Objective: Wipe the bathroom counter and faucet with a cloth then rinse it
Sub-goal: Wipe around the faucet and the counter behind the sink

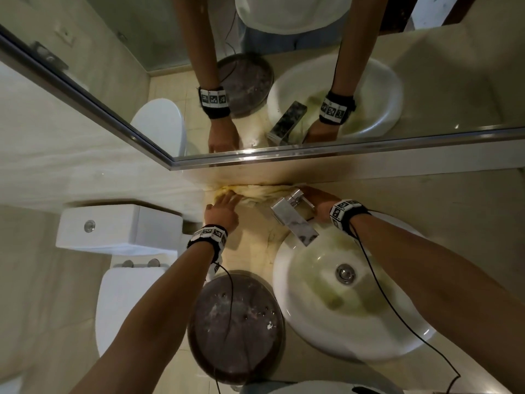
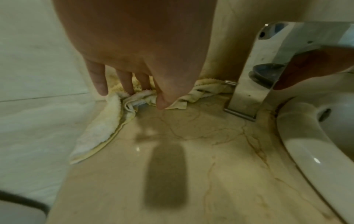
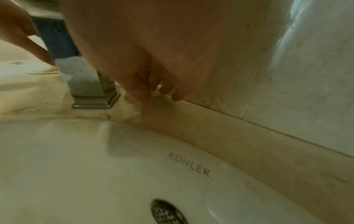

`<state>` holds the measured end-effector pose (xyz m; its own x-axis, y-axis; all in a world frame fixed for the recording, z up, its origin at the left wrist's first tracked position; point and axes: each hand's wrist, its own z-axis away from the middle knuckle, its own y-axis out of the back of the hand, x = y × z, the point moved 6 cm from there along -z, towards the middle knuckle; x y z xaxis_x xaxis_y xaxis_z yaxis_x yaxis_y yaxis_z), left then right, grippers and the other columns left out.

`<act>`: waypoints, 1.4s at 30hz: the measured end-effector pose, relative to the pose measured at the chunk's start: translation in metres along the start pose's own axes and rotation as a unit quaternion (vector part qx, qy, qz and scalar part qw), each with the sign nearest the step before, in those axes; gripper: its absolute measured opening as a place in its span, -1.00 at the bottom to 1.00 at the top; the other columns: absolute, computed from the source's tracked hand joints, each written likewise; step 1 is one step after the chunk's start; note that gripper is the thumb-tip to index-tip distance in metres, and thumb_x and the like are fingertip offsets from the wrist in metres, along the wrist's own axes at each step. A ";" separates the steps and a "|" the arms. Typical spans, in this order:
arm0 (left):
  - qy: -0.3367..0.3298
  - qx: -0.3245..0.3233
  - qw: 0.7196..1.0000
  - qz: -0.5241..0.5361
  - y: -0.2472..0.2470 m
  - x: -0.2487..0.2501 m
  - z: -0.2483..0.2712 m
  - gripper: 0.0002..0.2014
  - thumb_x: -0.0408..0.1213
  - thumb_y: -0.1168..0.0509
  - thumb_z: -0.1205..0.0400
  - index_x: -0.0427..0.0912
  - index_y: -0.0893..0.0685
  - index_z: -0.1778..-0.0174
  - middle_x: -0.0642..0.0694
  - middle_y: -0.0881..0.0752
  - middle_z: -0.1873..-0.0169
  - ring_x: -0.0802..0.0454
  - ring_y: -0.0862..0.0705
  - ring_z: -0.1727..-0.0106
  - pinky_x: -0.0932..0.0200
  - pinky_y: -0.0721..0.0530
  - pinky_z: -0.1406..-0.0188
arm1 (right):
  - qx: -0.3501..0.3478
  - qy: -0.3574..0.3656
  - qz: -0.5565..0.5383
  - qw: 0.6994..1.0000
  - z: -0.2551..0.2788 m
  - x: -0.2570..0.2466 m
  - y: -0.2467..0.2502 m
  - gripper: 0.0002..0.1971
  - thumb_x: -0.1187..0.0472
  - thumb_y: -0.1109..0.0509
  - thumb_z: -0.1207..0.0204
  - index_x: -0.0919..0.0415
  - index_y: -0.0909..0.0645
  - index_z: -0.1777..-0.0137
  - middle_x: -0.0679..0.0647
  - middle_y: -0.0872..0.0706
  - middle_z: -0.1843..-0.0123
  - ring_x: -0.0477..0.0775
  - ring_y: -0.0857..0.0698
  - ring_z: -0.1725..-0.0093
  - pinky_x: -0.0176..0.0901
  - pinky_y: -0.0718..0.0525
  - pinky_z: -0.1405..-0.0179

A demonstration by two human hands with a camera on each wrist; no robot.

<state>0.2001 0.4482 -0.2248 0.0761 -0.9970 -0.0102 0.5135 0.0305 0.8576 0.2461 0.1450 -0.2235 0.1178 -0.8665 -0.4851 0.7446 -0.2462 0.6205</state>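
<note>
Marble worktop [image 2: 191, 159], beige and veined, meets a mirrored wall; white basin [image 1: 355, 322] lower right of the head view. Yellowish cloth [image 2: 107, 121] lies strung along the back edge, behind the chrome faucet [image 1: 295, 220], probably to drag through the narrow gap at its base. Left hand [image 1: 223, 213] at centre frame, fingers [image 2: 100, 81] spread and straight, tips pressing the cloth's bunched left end down. Right hand [image 1: 321, 201] reaches behind the faucet; its fingers [image 3: 142, 92] curl downward, apparently onto the cloth's other end, though that grip is hidden. Round dark tray [image 1: 235, 328] sits near the worktop's front.
</note>
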 end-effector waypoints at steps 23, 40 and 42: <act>-0.017 -0.034 0.944 0.328 0.039 0.088 -0.010 -0.45 -0.47 -0.24 -0.63 -0.16 -0.50 -0.59 -0.14 -0.51 -0.55 -0.13 -0.48 -0.55 0.08 -0.43 -0.53 | 0.050 -0.039 -0.090 0.994 0.035 0.051 0.009 -0.25 0.40 -0.21 -0.63 -0.42 -0.23 -0.62 -0.19 -0.10 -0.72 0.27 -0.55 -0.37 0.05 -0.85 0.38; -0.093 -0.032 0.981 0.167 0.028 0.062 -0.006 -0.36 -0.49 -0.11 -0.67 0.11 -0.38 -0.67 -0.17 -0.45 -0.61 -0.22 -0.48 -0.55 0.03 -0.47 -0.51 | 0.084 0.046 0.119 0.988 -0.024 -0.005 0.011 -0.47 0.13 -0.29 -0.65 -0.19 -0.39 -0.61 0.08 -0.39 -0.65 0.28 -0.43 -0.57 0.11 -0.50 -0.47; -0.086 -0.070 0.982 0.156 0.022 0.064 -0.006 -0.31 -0.46 -0.08 -0.69 0.20 -0.25 -0.72 -0.19 -0.40 -0.64 -0.24 -0.46 -0.56 0.02 -0.47 -0.50 | 0.094 0.024 0.161 0.982 -0.031 -0.006 0.012 -0.63 0.07 -0.21 -0.72 -0.04 -0.57 -0.49 0.10 -0.56 -0.51 0.27 -0.59 -0.42 -0.01 -0.58 -0.30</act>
<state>0.2214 0.3852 -0.2094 0.1097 -0.9347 0.3382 0.6013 0.3333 0.7261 0.2748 0.1610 -0.2320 0.3607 -0.8925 -0.2708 0.5298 -0.0428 0.8470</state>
